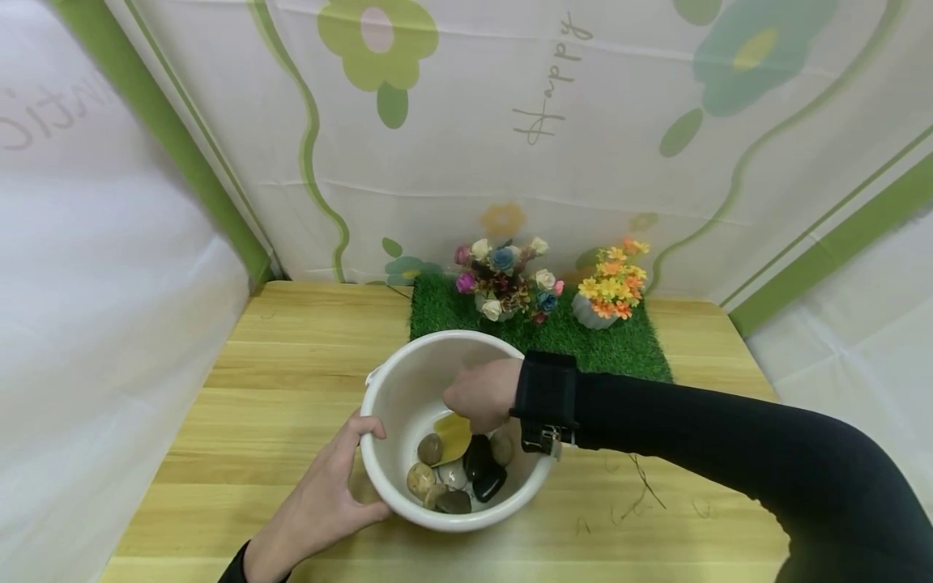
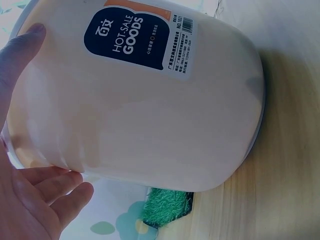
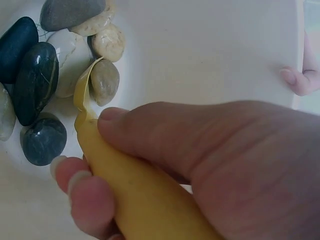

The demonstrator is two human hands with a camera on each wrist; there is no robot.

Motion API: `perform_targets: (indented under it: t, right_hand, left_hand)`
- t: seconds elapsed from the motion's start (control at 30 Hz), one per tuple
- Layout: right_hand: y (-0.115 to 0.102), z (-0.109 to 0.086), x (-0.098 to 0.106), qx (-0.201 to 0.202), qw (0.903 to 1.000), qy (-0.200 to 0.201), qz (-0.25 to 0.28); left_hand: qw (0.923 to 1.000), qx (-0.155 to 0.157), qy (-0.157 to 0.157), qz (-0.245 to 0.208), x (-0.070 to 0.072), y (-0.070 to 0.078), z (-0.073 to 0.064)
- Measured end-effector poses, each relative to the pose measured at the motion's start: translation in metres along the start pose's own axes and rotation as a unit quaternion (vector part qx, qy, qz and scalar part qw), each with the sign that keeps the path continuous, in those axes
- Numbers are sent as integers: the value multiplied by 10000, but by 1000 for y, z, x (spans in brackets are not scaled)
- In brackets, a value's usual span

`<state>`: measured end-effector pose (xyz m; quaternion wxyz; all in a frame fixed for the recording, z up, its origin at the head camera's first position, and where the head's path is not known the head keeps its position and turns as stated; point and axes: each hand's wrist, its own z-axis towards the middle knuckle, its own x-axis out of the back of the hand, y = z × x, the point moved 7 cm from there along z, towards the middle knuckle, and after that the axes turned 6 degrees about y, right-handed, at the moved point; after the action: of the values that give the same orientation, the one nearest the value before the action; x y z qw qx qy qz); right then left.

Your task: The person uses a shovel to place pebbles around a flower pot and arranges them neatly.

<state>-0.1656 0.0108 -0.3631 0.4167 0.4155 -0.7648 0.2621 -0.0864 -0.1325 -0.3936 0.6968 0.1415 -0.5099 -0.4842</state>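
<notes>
Yellow scoop (image 1: 453, 441) gripped in my curled right hand (image 1: 484, 394), angled toward the pebbles (image 1: 430, 448) in the white bucket (image 1: 408, 393), lower centre of the head view; my left hand (image 1: 330, 486) clasps its rim, likely for steadiness.

From the lower right the right arm (image 1: 692, 421) bends at the elbow (image 1: 849, 457) and stretches leftward, ending in the right hand (image 1: 484, 394), which grips with its thumb (image 3: 145, 127) laid along one side, fingers (image 3: 94, 200) curled opposite. The left hand (image 1: 331, 482) slants up from below, thumb held wide of its forefinger (image 1: 373, 426), which hooks inward.
</notes>
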Motion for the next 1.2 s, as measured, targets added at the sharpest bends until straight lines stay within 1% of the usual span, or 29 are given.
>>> perform_targets:
  t: [0.23, 0.4, 0.47, 0.5, 0.57, 0.67, 0.73, 0.8, 0.93, 1.0, 1.07, 1.2]
  right_hand:
    - [0, 1, -1, -21, 10000, -71, -18]
    - [3, 4, -1, 49, 9999, -65, 106]
    - [5, 8, -1, 158, 9996, -11, 249]
    - [7, 12, -4, 269, 9993, 80, 261]
    - [14, 26, -18, 495, 9979, 316, 287]
    - [12, 28, -18, 660, 9962, 405, 401]
    - [9, 26, -15, 626, 9963, 375, 455]
    - [1, 16, -3, 500, 9971, 237, 529]
    - [-1, 15, -3, 399, 9979, 271, 422]
    - [-1, 16, -3, 422, 9976, 259, 481]
    - [1, 20, -8, 531, 9967, 313, 533]
    - [11, 39, -26, 724, 9942, 403, 679]
  left_hand:
    - [10000, -55, 8, -18, 0, 1, 1]
    - [10000, -59, 18, -21, 0, 0, 0]
    - [10000, -64, 21, -14, 0, 0, 0]
    - [10000, -65, 21, -8, 0, 0, 0]
    - [10000, -64, 16, -6, 0, 0, 0]
    - [10000, -96, 4, -2, 0, 1, 1]
    - [10000, -87, -18, -7, 0, 1, 1]
    - [10000, -77, -32, -24, -1, 1, 1]
    - [10000, -44, -38, -20, -1, 0, 1]
    - [10000, -68, -36, -21, 0, 1, 2]
    - [10000, -72, -23, -10, 0, 1, 2]
    - [10000, -47, -18, -11, 0, 0, 2]
